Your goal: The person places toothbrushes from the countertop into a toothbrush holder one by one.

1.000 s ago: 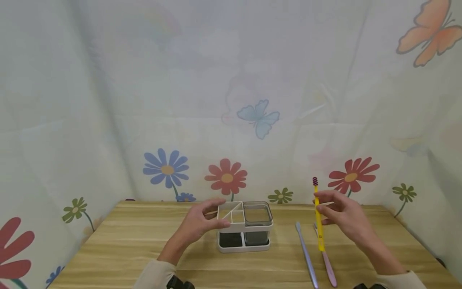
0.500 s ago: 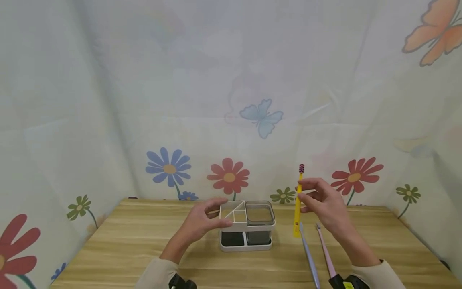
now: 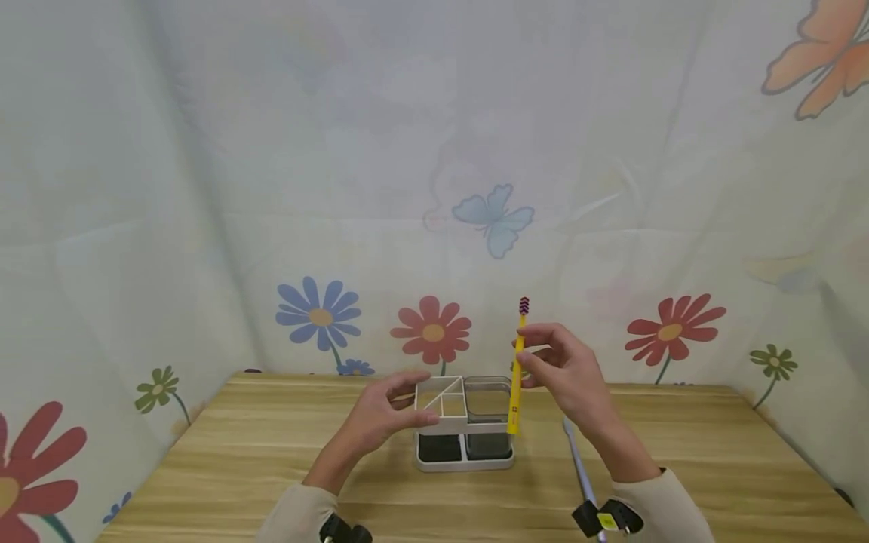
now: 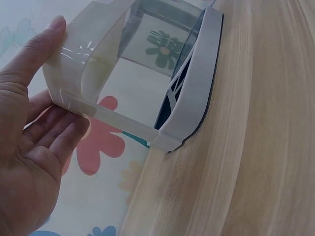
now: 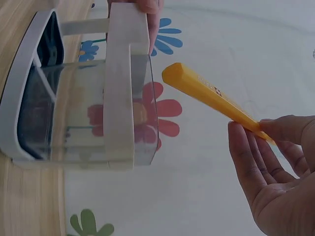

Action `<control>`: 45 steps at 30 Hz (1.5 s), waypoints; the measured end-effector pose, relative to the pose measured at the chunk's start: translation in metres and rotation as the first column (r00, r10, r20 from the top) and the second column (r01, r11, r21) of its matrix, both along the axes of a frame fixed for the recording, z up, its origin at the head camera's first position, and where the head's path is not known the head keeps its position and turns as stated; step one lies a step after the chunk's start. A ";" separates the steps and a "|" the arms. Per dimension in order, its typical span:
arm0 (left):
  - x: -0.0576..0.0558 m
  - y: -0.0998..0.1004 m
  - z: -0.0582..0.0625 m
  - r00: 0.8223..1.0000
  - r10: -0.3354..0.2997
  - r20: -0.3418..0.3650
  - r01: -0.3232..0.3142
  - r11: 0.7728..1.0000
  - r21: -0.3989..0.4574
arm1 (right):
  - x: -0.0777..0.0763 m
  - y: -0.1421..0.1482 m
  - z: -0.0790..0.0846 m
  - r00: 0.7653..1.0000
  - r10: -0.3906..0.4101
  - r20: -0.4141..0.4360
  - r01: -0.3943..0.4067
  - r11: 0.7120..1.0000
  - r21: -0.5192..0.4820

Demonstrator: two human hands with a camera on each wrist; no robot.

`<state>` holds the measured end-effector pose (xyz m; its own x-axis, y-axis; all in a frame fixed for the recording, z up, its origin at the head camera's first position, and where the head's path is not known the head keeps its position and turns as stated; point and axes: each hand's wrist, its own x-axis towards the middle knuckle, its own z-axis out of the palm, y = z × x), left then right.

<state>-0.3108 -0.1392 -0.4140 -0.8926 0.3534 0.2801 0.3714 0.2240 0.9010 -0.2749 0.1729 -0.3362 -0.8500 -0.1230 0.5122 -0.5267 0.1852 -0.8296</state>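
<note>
A white toothbrush holder [image 3: 441, 426] stands on the table, its raised top divided into small slots on the left. In its right half sits a clear grey cup [image 5: 81, 132]. My left hand [image 3: 376, 415] grips the left side of the top tier, thumb in front and fingers behind. Between thumb and fingertips my right hand [image 3: 570, 373] pinches a yellow toothbrush [image 3: 515, 396], nearly upright with its dark purple bristles uppermost. In the head view the handle's lower end overlaps the cup's right edge; the right wrist view shows that end above the cup's rim, apart from it.
A lavender toothbrush [image 3: 576, 456] lies on the wooden table [image 3: 679, 452] to the right, partly covered by the right wrist's camera [image 3: 606, 517]. A curtain [image 3: 380, 188] printed with flowers and butterflies hangs behind the table.
My right hand has carried the yellow toothbrush left and slightly up, from over the loose brushes to the holder. The pink toothbrush is now hidden behind the right arm. My left hand keeps its grip.
</note>
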 end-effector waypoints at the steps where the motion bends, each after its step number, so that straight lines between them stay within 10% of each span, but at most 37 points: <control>1: 0.000 0.000 0.000 1.000 -0.002 -0.001 0.002 1.000 0.000 | -0.001 -0.003 0.000 1.000 0.000 -0.002 0.000 1.000 -0.006; 21: 0.003 0.000 -0.001 1.000 0.012 0.008 -0.012 1.000 -0.006 | -0.024 -0.060 -0.012 1.000 -0.004 -0.031 -0.002 0.980 -0.200; 45: 0.003 0.001 0.001 1.000 0.020 0.003 -0.020 0.999 -0.026 | -0.026 -0.066 -0.029 0.993 0.084 0.081 -0.073 0.989 -0.125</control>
<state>-0.3081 -0.1379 -0.4128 -0.9005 0.3425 0.2680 0.3635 0.2545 0.8962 -0.3008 0.1068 -0.3654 -0.8817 -0.1324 0.4528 -0.4613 0.0409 -0.8863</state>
